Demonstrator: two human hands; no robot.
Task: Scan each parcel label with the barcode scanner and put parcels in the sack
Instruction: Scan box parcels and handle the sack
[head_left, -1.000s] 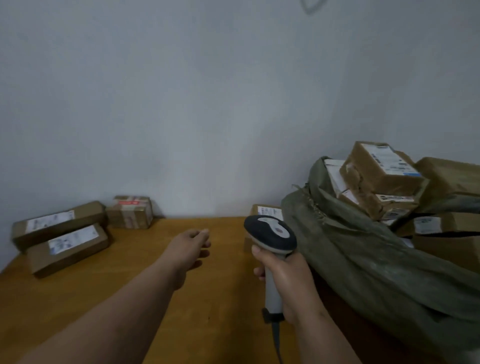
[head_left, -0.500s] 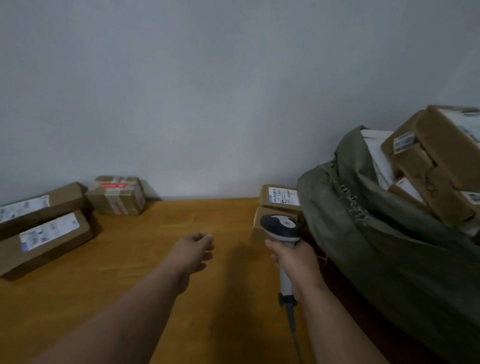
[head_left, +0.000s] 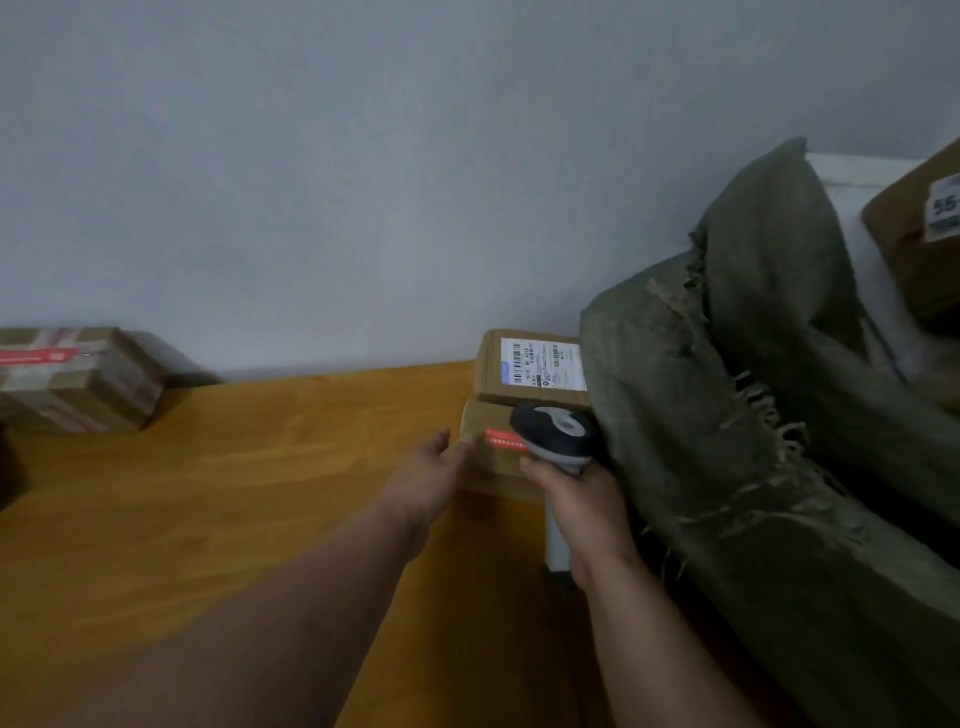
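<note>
My right hand (head_left: 576, 499) grips the handle of the grey-and-white barcode scanner (head_left: 558, 434), whose head points at two stacked cardboard parcels by the wall. The upper parcel (head_left: 530, 366) shows a white barcode label on top. The lower parcel (head_left: 493, 457) has a red strip of tape. With straight fingers, my left hand (head_left: 431, 473) reaches to the lower parcel's left edge and touches it. The green woven sack (head_left: 753, 415) lies at the right with parcels (head_left: 919, 249) showing in its mouth.
A taped brown parcel (head_left: 78, 379) sits at the far left against the grey wall. The wooden table (head_left: 234, 493) stretches between it and the stacked pair. The sack's frayed edge hangs close to my right wrist.
The view has swung right and closer to the stack. My left hand moved forward from mid-table to the lower parcel. The scanner moved up to the stack.
</note>
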